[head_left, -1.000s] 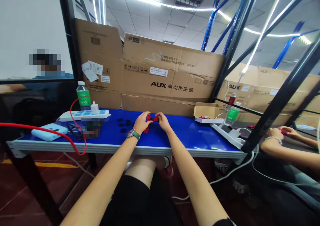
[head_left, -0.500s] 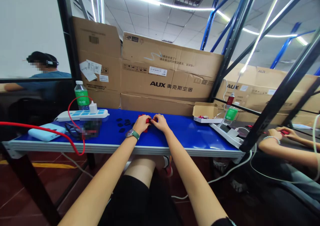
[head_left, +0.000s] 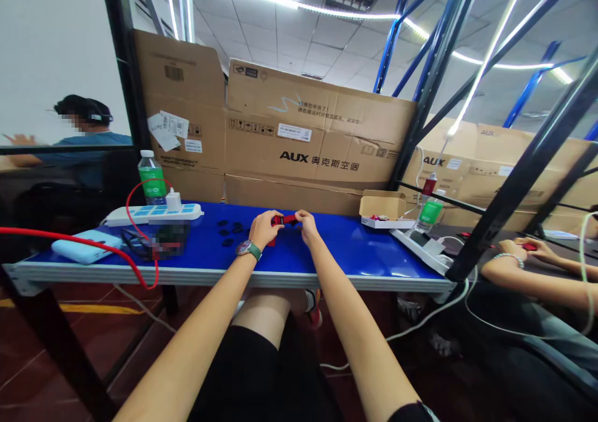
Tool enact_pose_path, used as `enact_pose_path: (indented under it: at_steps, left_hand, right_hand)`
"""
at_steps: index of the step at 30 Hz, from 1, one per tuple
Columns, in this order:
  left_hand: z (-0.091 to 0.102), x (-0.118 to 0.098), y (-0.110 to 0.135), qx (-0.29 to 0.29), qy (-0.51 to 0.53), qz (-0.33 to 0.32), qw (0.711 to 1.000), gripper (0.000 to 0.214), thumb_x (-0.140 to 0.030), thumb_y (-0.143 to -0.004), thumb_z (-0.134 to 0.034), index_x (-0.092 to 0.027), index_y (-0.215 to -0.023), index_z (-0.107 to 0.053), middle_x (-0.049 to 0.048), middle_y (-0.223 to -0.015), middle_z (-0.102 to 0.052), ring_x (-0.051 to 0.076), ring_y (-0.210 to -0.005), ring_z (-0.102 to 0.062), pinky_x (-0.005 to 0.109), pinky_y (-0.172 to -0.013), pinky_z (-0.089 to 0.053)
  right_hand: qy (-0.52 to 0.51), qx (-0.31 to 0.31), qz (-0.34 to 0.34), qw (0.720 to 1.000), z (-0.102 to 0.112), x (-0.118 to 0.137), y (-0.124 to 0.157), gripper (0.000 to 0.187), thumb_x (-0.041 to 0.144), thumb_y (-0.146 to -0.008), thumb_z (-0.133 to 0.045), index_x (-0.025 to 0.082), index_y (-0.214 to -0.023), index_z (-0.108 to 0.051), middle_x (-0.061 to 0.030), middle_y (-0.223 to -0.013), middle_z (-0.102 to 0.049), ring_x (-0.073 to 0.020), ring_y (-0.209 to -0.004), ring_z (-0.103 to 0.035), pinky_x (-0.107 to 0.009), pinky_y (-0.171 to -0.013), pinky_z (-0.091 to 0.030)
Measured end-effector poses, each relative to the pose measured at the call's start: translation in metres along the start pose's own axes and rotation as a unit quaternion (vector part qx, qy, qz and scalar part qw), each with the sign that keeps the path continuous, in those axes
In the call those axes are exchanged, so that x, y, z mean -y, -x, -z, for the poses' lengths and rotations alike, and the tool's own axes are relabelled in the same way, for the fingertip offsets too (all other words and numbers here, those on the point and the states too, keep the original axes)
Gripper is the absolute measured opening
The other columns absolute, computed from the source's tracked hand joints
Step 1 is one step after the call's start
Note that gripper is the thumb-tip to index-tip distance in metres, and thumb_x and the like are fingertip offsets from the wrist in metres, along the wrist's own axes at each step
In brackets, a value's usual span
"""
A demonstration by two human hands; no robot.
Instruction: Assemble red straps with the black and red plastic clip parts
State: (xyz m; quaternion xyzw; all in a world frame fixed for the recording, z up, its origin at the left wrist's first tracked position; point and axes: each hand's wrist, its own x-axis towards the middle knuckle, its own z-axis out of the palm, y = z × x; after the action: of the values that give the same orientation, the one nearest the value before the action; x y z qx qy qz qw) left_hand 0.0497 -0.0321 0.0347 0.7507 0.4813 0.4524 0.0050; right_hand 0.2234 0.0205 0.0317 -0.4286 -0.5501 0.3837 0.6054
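The person is sitting at the blue table (head_left: 355, 257) with both arms stretched forward. The left hand (head_left: 264, 228), with a watch (head_left: 246, 248) on its wrist, and the right hand (head_left: 306, 224) are both pinching a small red piece (head_left: 286, 220), one at each end, fingers curled closed around it. The red piece is hanging between them just over the middle of the table, too small for me to make out its shape.

Just left of the left hand, a few black discs (head_left: 231, 230) are lying scattered on the table. A white power strip (head_left: 152, 213) is sitting along the far edge toward the left corner, with a green-labelled bottle (head_left: 152, 179) standing behind it. A red cable (head_left: 140, 235) is looping over the near left edge, beside a pale blue power bank (head_left: 86, 246). A small open carton (head_left: 385, 209) is resting at the far right corner. At the next bench to the right, another person's hands (head_left: 518, 248) are working on something red.
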Motion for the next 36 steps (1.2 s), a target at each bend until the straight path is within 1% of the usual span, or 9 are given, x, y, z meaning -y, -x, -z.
enact_pose_path:
  at_steps: [4,9,13,21,24,27,28,32,36]
  left_hand:
    - [0.000,0.004,0.000,-0.011,0.002,0.005,1.000,0.030,-0.027,-0.083,-0.074,-0.024,-0.114,-0.071,0.0058,-0.113,-0.074,0.024,-0.104,-0.067,0.036,-0.097,-0.051]
    - [0.001,0.012,0.000,-0.002,0.002,-0.017,1.000,0.028,-0.024,-0.082,-0.074,-0.022,-0.110,-0.072,0.0064,-0.111,-0.074,0.023,-0.104,-0.067,0.035,-0.096,-0.051]
    - [0.000,0.013,0.000,0.004,0.015,-0.011,1.000,0.027,-0.022,-0.081,-0.076,-0.022,-0.108,-0.073,0.0058,-0.111,-0.075,0.024,-0.104,-0.068,0.035,-0.096,-0.052]
    - [-0.003,0.016,-0.001,-0.027,0.036,-0.004,0.999,0.028,-0.022,-0.081,-0.076,-0.021,-0.109,-0.073,0.0070,-0.110,-0.075,0.024,-0.104,-0.068,0.035,-0.097,-0.052]
    - [-0.005,0.021,-0.002,-0.032,0.036,-0.027,0.998,0.032,-0.016,-0.078,-0.077,-0.021,-0.109,-0.074,0.0070,-0.108,-0.075,0.024,-0.103,-0.068,0.037,-0.097,-0.052]
    - [-0.007,0.023,-0.003,-0.018,0.036,-0.042,0.998,0.037,-0.012,-0.075,-0.077,-0.021,-0.111,-0.075,0.0075,-0.104,-0.075,0.025,-0.098,-0.068,0.038,-0.095,-0.053]
    - [-0.008,0.023,-0.003,-0.016,0.039,-0.043,0.998,0.039,-0.012,-0.074,-0.077,-0.020,-0.112,-0.075,0.0078,-0.103,-0.075,0.025,-0.097,-0.068,0.038,-0.094,-0.053]
    - [-0.010,0.021,-0.005,-0.026,0.052,-0.021,0.998,0.039,-0.010,-0.074,-0.074,-0.017,-0.112,-0.075,0.0101,-0.105,-0.075,0.026,-0.100,-0.069,0.040,-0.095,-0.053]
    - [-0.012,0.020,-0.006,-0.026,0.092,0.000,0.995,0.033,-0.010,-0.080,-0.065,-0.017,-0.110,-0.074,0.0102,-0.111,-0.076,0.025,-0.103,-0.070,0.039,-0.099,-0.053]
  right_hand:
    - [0.017,-0.009,-0.012,1.000,0.001,0.001,-0.001,0.021,0.039,-0.074,-0.060,0.021,-0.067,-0.052,0.0014,-0.067,-0.058,-0.0168,-0.070,-0.054,-0.027,-0.067,-0.042]
    - [0.209,0.056,0.126,0.968,0.006,0.001,0.002,0.030,0.044,-0.082,-0.062,0.021,-0.062,-0.061,-0.0014,-0.073,-0.060,-0.0198,-0.087,-0.057,-0.032,-0.088,-0.045]
    - [0.221,0.087,0.166,0.957,0.002,0.001,0.002,0.023,0.038,-0.079,-0.069,0.021,-0.065,-0.066,-0.0031,-0.081,-0.063,-0.0205,-0.097,-0.058,-0.033,-0.096,-0.044]
    - [-0.020,-0.059,0.012,0.998,0.009,0.002,-0.005,0.023,0.041,-0.087,-0.050,0.020,-0.091,-0.059,-0.0022,-0.085,-0.062,-0.0178,-0.080,-0.060,-0.025,-0.066,-0.047]
    - [0.060,-0.153,0.003,0.986,0.017,0.004,-0.003,0.026,0.028,-0.083,-0.047,0.020,-0.106,-0.057,-0.0047,-0.093,-0.062,-0.0196,-0.086,-0.061,-0.029,-0.073,-0.049]
    - [0.192,-0.226,0.114,0.948,0.018,0.009,0.006,0.033,0.018,-0.083,-0.042,0.018,-0.112,-0.058,-0.0113,-0.107,-0.062,-0.0233,-0.104,-0.058,-0.038,-0.093,-0.047]
    - [0.236,-0.190,0.165,0.939,0.017,0.011,0.010,0.034,0.016,-0.083,-0.042,0.018,-0.112,-0.060,-0.0127,-0.111,-0.062,-0.0242,-0.108,-0.057,-0.040,-0.098,-0.045]
    - [0.384,0.118,0.277,0.873,0.004,0.013,0.022,0.038,0.021,-0.083,-0.059,0.023,-0.122,-0.061,-0.0099,-0.123,-0.064,-0.0268,-0.120,-0.056,-0.044,-0.103,-0.041]
    - [0.394,0.155,0.272,0.864,-0.004,0.006,0.020,0.040,0.024,-0.084,-0.068,0.022,-0.123,-0.062,-0.0074,-0.122,-0.069,-0.0233,-0.114,-0.062,-0.039,-0.101,-0.043]
